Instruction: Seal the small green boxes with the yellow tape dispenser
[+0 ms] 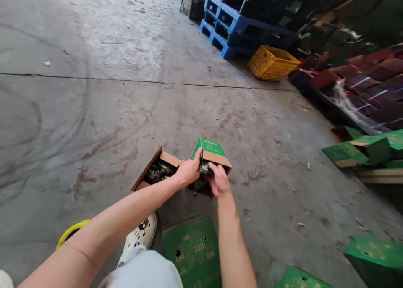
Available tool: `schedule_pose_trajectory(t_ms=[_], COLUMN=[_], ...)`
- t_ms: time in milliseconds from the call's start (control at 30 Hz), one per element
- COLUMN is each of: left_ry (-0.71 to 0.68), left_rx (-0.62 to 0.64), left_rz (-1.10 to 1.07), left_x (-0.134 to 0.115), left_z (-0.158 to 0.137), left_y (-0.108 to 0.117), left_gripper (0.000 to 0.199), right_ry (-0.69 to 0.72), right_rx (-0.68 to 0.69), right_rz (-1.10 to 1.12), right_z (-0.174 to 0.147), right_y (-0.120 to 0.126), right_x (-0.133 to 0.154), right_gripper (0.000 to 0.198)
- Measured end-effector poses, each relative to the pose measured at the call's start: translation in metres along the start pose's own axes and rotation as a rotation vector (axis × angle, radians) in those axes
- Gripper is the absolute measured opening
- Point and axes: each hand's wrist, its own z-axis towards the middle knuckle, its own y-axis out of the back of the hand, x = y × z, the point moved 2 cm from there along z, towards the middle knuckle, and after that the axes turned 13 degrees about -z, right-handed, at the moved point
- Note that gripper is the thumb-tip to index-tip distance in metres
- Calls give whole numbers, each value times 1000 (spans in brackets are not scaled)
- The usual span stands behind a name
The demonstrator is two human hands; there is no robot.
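Note:
A green cardboard box is tipped on its side, its open end facing me. My left hand grips the box's left edge, index finger stretched along it. At the opening, the fingers of my right hand close on a dark green bundle in clear plastic. What the bundle contains is too dark to make out. Just left of my left hand, an open carton holds several similar dark bundles in clear wrap.
A closed green box lies by my shoe. More green boxes are at the lower right. Blue pallets and a yellow crate stand farther off. Piled red cartons line the right side. A yellow ring-shaped edge shows at lower left.

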Motion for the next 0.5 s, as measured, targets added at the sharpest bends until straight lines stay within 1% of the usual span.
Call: schedule_pose_trajectory(t_ms=[100, 133, 200, 267, 300, 367, 400, 433, 467, 500], left_ry=[82, 114, 155, 162, 164, 180, 214, 228, 196, 160], left_rx=[-58, -58, -38, -1, 9, 66, 64, 43, 42, 15], left_rz=[-152, -238, -443, -626, -686, -720, -691, -641, -548, -429], left_x=[-6, -9, -18, -32, -39, -49, -49, -46, -39, -29], left_z=[22, 24, 22, 7, -6, -39, -56, -72, -85, -96], left_y=[41, 52, 71, 88, 97, 118, 130, 142, 152, 160], left_gripper=[87, 81, 70, 59, 54, 45, 44, 46, 47, 50], right_ry=[248, 346, 542, 715, 755, 747, 759, 788, 819, 833], right_rx=[4, 11, 48, 94, 119, 124, 107, 127, 166, 204], right_rz=[-636, -778, -943, -1039, -1081, -1136, -1132, -1109, -1078, -1062], right_z=[35, 41, 40, 23, 9, -23, -40, -58, -75, -93], right_y=[7, 8, 5, -4, -10, -18, -18, -15, -7, 7], right_x=[47, 62, 91, 118, 132, 164, 182, 199, 213, 223], right_gripper=[38, 41, 44, 48, 49, 47, 51, 57, 62, 65])
